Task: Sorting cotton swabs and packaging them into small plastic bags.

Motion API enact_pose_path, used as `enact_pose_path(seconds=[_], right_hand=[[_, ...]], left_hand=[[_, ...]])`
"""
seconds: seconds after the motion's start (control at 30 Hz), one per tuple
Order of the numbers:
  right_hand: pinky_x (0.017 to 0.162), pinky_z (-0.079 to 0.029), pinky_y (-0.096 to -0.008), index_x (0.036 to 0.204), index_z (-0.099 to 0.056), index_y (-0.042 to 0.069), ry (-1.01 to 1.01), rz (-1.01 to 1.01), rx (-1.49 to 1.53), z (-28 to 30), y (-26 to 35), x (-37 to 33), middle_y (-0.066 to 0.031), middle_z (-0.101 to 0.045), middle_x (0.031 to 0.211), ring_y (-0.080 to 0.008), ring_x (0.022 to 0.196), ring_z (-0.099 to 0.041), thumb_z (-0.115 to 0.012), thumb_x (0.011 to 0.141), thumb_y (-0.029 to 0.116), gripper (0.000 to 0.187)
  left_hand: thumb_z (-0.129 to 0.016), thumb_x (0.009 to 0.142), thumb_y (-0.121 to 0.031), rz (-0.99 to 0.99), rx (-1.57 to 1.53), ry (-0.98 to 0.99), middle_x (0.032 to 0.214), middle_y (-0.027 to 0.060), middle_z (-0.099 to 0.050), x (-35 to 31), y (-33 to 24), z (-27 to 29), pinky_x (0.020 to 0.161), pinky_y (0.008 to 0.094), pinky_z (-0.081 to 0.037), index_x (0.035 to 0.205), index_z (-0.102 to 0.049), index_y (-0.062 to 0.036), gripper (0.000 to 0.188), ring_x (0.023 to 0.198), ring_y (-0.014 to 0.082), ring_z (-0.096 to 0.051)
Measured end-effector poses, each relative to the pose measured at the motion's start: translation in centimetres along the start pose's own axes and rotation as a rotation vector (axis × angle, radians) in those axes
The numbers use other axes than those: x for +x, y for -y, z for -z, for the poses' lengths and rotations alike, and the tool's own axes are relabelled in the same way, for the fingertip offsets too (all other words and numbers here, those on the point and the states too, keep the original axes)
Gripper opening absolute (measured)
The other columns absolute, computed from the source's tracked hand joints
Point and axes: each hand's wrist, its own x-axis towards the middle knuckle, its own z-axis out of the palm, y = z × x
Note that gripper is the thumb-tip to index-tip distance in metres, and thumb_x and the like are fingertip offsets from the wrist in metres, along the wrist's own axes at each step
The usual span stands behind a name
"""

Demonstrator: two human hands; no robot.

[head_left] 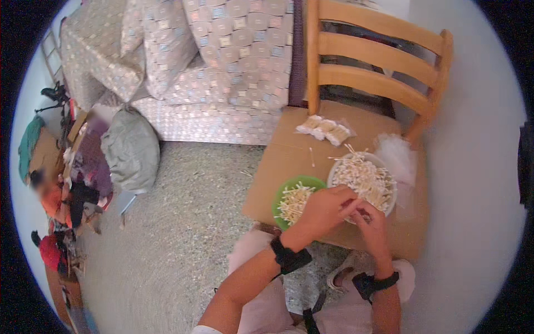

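Observation:
Both hands meet over the near part of a white bowl (394, 196) heaped with loose cotton swabs (364, 177). My left hand (332, 207) reaches across from the left, its fingers bent together. Close against it, my right hand (371, 227) has its thumb and fingers pinched. Whatever lies between the fingertips is too small and covered to make out. Left of my left hand, a green bowl (312, 181) holds more swabs (295, 204), and my wrist partly covers it. Behind the bowls lie several bundles of swabs (325, 129) in clear plastic. One single swab (312, 157) lies on the cardboard.
Brown cardboard (286, 153) covers the seat of a wooden chair (378, 53). Clear plastic bags (396, 158) lie right of the white bowl. A patterned sofa (222, 83) stands behind, a grey-green sack (130, 150) to the left. At far left a person in orange (51, 197) sits.

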Motion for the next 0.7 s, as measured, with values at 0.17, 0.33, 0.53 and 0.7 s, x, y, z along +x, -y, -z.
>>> enact_pose_path(seconds=[0.17, 0.33, 0.53, 0.7], right_hand=[[0.072, -0.048, -0.0254, 0.092, -0.063, 0.002, -0.128, -0.117, 0.179, 1.4, -0.2, 0.4, -0.0042, -0.065, 0.083, -0.0116, 0.077, -0.061, -0.063, 0.088, 0.014, 0.013], [0.072, -0.048, -0.0243, 0.093, -0.063, 0.003, -0.175, -0.068, 0.363, 0.8, -0.3, 0.3, -0.0023, -0.064, 0.085, -0.01, 0.079, -0.06, -0.065, 0.087, 0.014, 0.013], [0.077, -0.048, -0.0243, 0.095, -0.065, 0.001, -0.197, -0.07, 0.317, 1.4, -1.7, 0.2, -0.0037, -0.065, 0.09, -0.0104, 0.083, -0.06, -0.065, 0.086, 0.013, 0.014], [0.079, -0.048, -0.0245, 0.103, -0.066, 0.0, -0.242, -0.098, 0.403, 1.5, -0.7, 0.5, -0.0048, -0.066, 0.096, -0.0109, 0.085, -0.06, -0.064, 0.086, 0.011, 0.019]], left_hand=[[-0.062, 0.085, -0.02, 0.102, -0.12, -0.011, 0.082, 0.0101, -0.064, 0.4, -0.6, 0.2, 0.064, 0.0326, -0.051, 0.09, -0.065, -0.0042, 0.017, 0.069, 0.0251, -0.064], [-0.065, 0.085, -0.019, 0.189, -0.219, 0.027, 0.085, 0.007, -0.068, 0.2, -0.9, 0.4, 0.065, 0.0287, -0.049, 0.093, -0.068, -0.0041, 0.017, 0.07, 0.016, -0.063], [-0.065, 0.085, -0.018, 0.243, -0.236, 0.078, 0.083, 0.0074, -0.068, 0.3, -1.0, 0.9, 0.069, 0.0284, -0.049, 0.094, -0.069, -0.0039, 0.017, 0.075, 0.0174, -0.064], [-0.069, 0.082, -0.023, 0.158, -0.193, 0.114, 0.1, 0.01, -0.066, 0.7, -0.6, 1.1, 0.078, 0.0323, -0.048, 0.102, -0.067, -0.0059, 0.027, 0.09, 0.023, -0.063]])
